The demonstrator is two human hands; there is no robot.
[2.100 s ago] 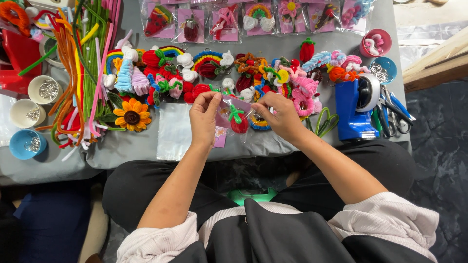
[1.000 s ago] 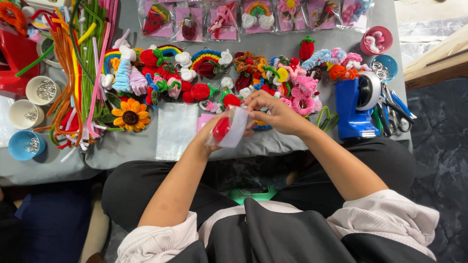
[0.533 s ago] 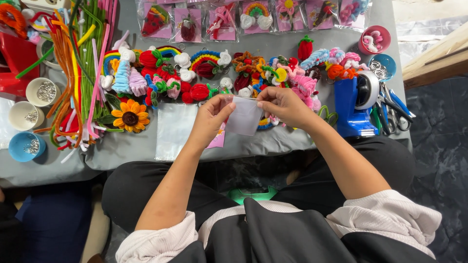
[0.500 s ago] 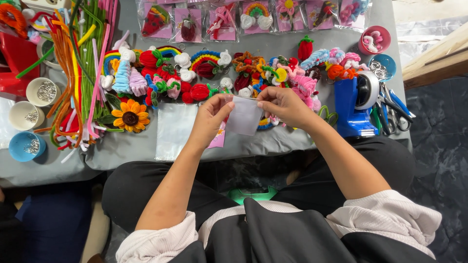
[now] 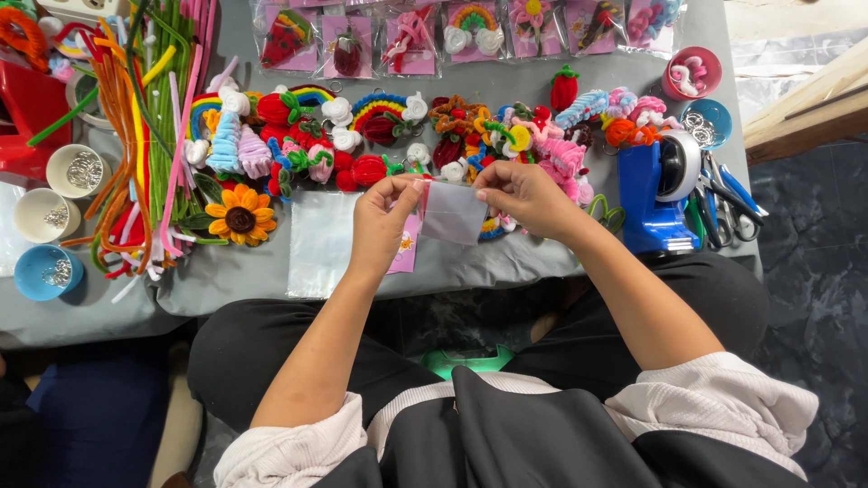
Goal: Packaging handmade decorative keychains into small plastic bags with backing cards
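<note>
Clear plastic bag is pinched between both our hands, held up just above the front edge of the grey table. Our left hand grips its left top corner with thumb and fingers closed on it; our right hand grips the right top corner the same way. The bag hangs roughly flat and looks frosted; we cannot tell what is inside.

Just under the left hand lies a pink card, and beside it to the left a stack of clear sleeves. Behind the hands sits a crowded row of pipe-cleaner crafts, rainbows, strawberries, flowers. A sunflower lies left of the sleeves. Long pipe cleaners in a bundle take the far left, with small cups of metal rings next to them. A blue tape dispenser stands right of our right hand, scissors just beyond it.
</note>
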